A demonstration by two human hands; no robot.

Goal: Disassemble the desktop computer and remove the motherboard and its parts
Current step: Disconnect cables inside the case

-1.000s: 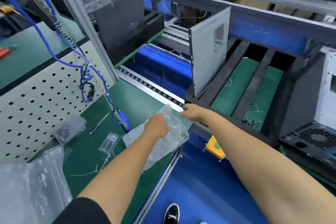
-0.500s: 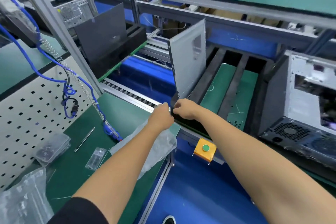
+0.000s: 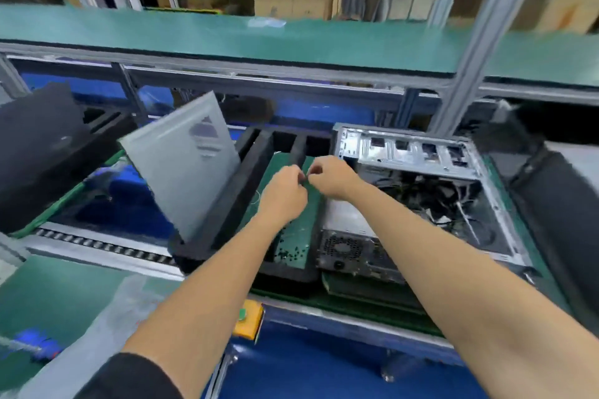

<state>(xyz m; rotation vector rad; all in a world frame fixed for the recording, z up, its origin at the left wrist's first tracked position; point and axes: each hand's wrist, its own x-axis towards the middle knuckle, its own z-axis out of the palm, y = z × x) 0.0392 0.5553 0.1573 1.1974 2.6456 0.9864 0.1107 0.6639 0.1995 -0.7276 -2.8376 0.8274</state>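
The open desktop case (image 3: 418,152) lies on its side on the conveyor, right of centre, with tangled cables (image 3: 431,194) inside and its fan grille (image 3: 343,248) facing me. My left hand (image 3: 285,193) and my right hand (image 3: 332,176) meet fingertip to fingertip above the black foam tray (image 3: 227,204), just left of the case. Both have curled fingers that pinch a small dark piece (image 3: 303,177), too blurred to identify. The grey side panel (image 3: 184,168) leans upright in the tray's left slot.
Several small dark screws (image 3: 291,253) lie on the green mat inside the tray. A yellow button box (image 3: 248,317) hangs on the bench edge. A clear plastic bag (image 3: 107,317) and a blue tool (image 3: 35,345) lie on the bench at left. A black case (image 3: 42,146) stands far left.
Both hands left the plastic bag and the tray's near edge and moved forward over the tray, fingertips together. The view swung right, bringing the open case to the centre.
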